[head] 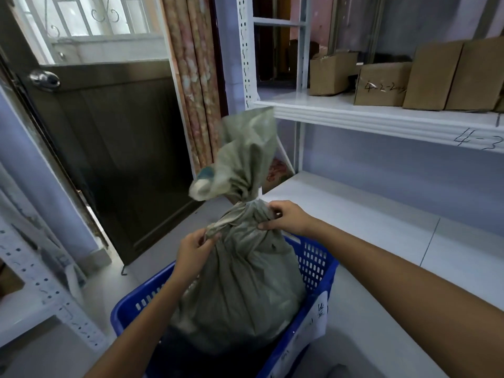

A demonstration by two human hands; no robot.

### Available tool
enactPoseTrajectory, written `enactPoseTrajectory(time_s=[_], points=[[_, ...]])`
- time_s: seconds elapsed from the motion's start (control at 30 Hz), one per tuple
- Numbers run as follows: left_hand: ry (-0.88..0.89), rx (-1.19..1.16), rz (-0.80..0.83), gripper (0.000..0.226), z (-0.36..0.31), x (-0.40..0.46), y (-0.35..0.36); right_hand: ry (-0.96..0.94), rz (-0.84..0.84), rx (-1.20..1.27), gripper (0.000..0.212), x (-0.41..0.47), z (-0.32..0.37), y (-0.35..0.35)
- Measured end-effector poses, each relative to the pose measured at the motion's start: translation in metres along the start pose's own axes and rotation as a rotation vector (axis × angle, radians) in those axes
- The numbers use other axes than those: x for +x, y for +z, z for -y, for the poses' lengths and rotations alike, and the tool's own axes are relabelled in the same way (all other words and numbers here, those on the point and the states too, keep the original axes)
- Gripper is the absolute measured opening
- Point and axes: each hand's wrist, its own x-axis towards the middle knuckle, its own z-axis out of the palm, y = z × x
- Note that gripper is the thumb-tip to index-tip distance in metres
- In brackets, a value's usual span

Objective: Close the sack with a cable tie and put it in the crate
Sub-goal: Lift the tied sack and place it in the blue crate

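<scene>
Sack set in crate, neck cinched

Grey sack (240,282) stands in blue crate (316,271), lower centre; left hand (195,251) and right hand (286,218) pinch fabric below the neck. Likely next: release, check tie.

- Daylight is admitted through the window (90,20), blown out to white.
- The room is evenly, softly lit.
- The door (117,148) is left dark.
- Edges are bent by wide-angle distortion; slight blur is seen throughout.
</scene>
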Motion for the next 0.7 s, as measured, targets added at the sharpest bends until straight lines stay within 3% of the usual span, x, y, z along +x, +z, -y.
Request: enactPoseTrajectory(time_s=[0.1, 0.23, 0.37, 0.4, 0.53, 0.7], points=[[-0.052, 0.145, -0.062, 0.023, -0.007, 0.004, -0.002, -0.032, -0.048, 0.054, 0.04, 0.003, 0.008, 0.005], [0.149, 0.17, -0.121, 0.039, -0.053, 0.014, 0.003, -0.094, -0.091, 0.087, 0.027, 0.002, 0.023, 0.01], [0.214, 0.177, -0.09, 0.011, -0.074, 0.023, 0.008, -0.108, -0.15, 0.025, 0.025, 0.001, 0.03, 0.01], [0.215, 0.174, -0.099, 0.005, -0.073, 0.022, 0.009, -0.1, -0.171, -0.02, 0.025, 0.002, 0.028, 0.008], [0.095, 0.164, -0.176, 0.026, -0.054, 0.016, 0.009, -0.074, -0.16, -0.205, 0.023, 0.002, 0.021, 0.006], [0.058, 0.131, -0.144, 0.023, -0.05, 0.016, 0.009, -0.052, -0.171, -0.176, 0.025, -0.001, 0.024, 0.015]])
